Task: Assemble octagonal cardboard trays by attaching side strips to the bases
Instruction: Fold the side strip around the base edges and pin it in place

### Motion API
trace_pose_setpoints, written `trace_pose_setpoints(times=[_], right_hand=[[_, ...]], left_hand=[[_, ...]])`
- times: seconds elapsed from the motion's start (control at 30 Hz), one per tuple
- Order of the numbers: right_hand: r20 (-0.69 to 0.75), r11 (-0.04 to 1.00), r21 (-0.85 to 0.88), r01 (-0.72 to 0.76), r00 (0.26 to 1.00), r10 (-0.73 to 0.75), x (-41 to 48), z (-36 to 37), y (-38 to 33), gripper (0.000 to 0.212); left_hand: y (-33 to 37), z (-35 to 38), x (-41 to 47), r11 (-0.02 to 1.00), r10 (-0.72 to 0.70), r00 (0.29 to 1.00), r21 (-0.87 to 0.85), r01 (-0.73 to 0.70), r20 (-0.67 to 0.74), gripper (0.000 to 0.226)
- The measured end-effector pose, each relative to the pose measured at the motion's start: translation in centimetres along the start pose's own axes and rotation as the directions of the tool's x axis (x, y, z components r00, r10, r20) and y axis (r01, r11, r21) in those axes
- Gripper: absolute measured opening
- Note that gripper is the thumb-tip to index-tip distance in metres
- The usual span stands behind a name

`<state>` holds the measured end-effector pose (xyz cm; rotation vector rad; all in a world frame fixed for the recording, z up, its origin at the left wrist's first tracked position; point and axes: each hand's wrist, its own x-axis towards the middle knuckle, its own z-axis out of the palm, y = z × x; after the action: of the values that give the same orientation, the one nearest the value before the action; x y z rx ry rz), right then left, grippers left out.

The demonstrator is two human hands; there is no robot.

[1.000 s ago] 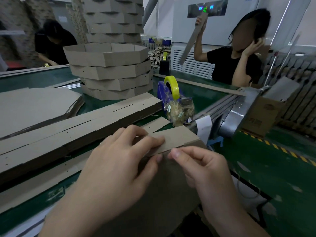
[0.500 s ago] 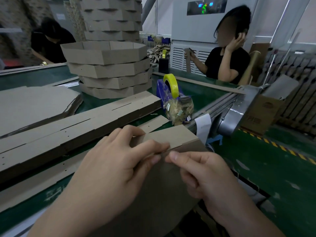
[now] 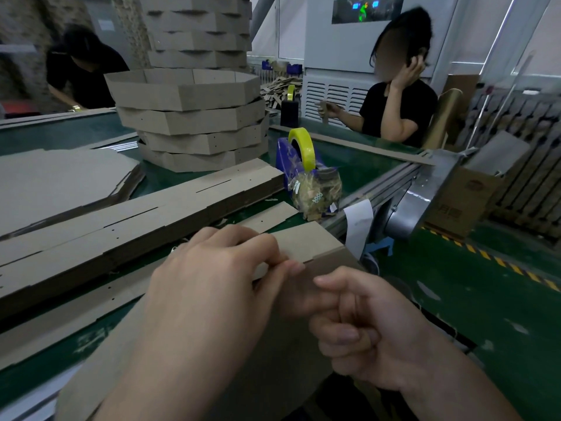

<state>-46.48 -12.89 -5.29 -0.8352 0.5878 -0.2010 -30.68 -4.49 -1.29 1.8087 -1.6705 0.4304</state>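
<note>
Counter (image 3: 349,165) carries a stack of finished octagonal trays (image 3: 188,123) at the back and a pile of flat side strips (image 3: 151,214) mid-way. The octagonal base (image 3: 288,375) in work overhangs the near edge, with one side strip (image 3: 303,241) along its top edge. Left hand (image 3: 218,287) pinches strip to base at the seam. Right hand (image 3: 364,329) is curled just beside, index tip on the base, grip unclear. Risk: a single pinch point may let the strip slide or tilt, giving a crooked wall, and the overhanging base may sag. Tape dispenser (image 3: 296,159) sits well apart.
</note>
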Motion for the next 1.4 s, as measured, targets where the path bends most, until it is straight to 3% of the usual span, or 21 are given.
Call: trace_pose_setpoints(times=[0.07,0.13,0.2,0.27,0.3,0.37,0.5,0.57,0.6,0.67,0.73,0.77,0.9,1.0,1.1,1.27,1.4], right_hand=[[-0.101,1.0,-0.018,0.013,0.995,-0.015,0.2,-0.6,0.7,0.045],[-0.198,0.982,-0.045,0.181,0.962,-0.186,0.1,-1.0,1.2,0.038],[-0.277,0.876,-0.172,0.45,0.831,-0.481,-0.1,-1.2,1.0,0.024],[-0.319,0.718,-0.361,0.595,0.645,-0.695,-0.1,-1.0,0.5,0.029],[-0.329,0.675,-0.418,0.608,0.592,-0.736,0.0,-0.8,0.4,0.034],[-0.301,0.63,-0.509,0.587,0.564,-0.769,0.2,-0.3,0.4,0.038],[-0.161,0.555,-0.603,0.573,0.594,-0.788,0.1,-0.1,1.0,0.043],[-0.083,0.525,-0.599,0.605,0.605,-0.792,0.0,-0.2,1.1,0.04],[-0.08,0.501,-0.6,0.624,0.576,-0.813,-0.1,-0.4,1.1,0.036],[-0.176,0.435,-0.645,0.628,0.432,-0.885,-0.1,-1.6,0.9,0.027],[-0.242,0.377,-0.758,0.532,0.307,-0.92,-0.2,-3.1,0.5,0.025],[-0.234,0.362,-0.802,0.475,0.307,-0.922,-0.2,-3.8,0.2,0.025],[-0.25,0.457,-0.767,0.45,0.447,-0.859,-0.4,-6.3,-0.7,0.031],[-0.282,0.494,-0.722,0.485,0.445,-0.85,-0.4,-7.0,-1.1,0.03],[-0.243,0.45,-0.736,0.505,0.424,-0.872,0.3,-6.9,-1.5,0.027],[-0.176,0.415,-0.765,0.492,0.461,-0.87,2.0,-6.8,-1.5,0.028],[-0.156,0.424,-0.747,0.512,0.485,-0.861,3.0,-6.2,-1.0,0.03]], left_hand=[[-0.2,-0.1,0.0,1.0,-0.012,1.0,0.005,0.012,0.015,0.029],[-0.6,-0.3,-0.1,1.0,-0.01,0.999,0.027,0.009,0.036,0.022],[-0.9,-0.4,-0.2,0.998,-0.001,0.997,0.063,-0.004,0.072,0.017],[-0.9,-0.4,-0.3,0.995,0.005,0.992,0.099,-0.018,0.122,0.02],[-0.8,-0.3,-0.4,0.992,0.006,0.989,0.122,-0.024,0.148,0.023],[-0.9,-0.3,-0.5,0.983,0.002,0.982,0.181,-0.037,0.187,0.033],[-1.0,-0.3,-0.4,0.954,0.008,0.963,0.288,-0.088,0.268,0.056],[0.0,-0.5,0.2,0.956,0.009,0.949,0.277,-0.1,0.314,0.053],[0.5,-0.6,0.4,0.96,-0.002,0.949,0.266,-0.087,0.315,0.051],[1.2,-0.8,0.6,0.973,-0.001,0.957,0.223,-0.067,0.291,0.048],[1.5,-1.2,0.4,0.979,0.04,0.963,0.182,-0.09,0.265,0.044],[1.6,-1.4,0.2,0.978,0.056,0.969,0.184,-0.103,0.24,0.043],[1.0,-2.1,-0.7,0.987,0.055,0.989,0.14,-0.074,0.138,0.049],[0.4,-1.8,-1.4,0.998,0.031,0.999,0.049,-0.033,0.038,0.049],[-0.3,-0.9,-2.0,0.997,-0.04,0.999,-0.071,0.041,0.017,0.051],[-2.1,-0.3,-2.2,0.972,-0.108,0.993,-0.206,0.114,0.041,0.053],[-2.7,-0.7,-1.2,0.979,-0.052,0.99,-0.189,0.076,0.131,0.048]])
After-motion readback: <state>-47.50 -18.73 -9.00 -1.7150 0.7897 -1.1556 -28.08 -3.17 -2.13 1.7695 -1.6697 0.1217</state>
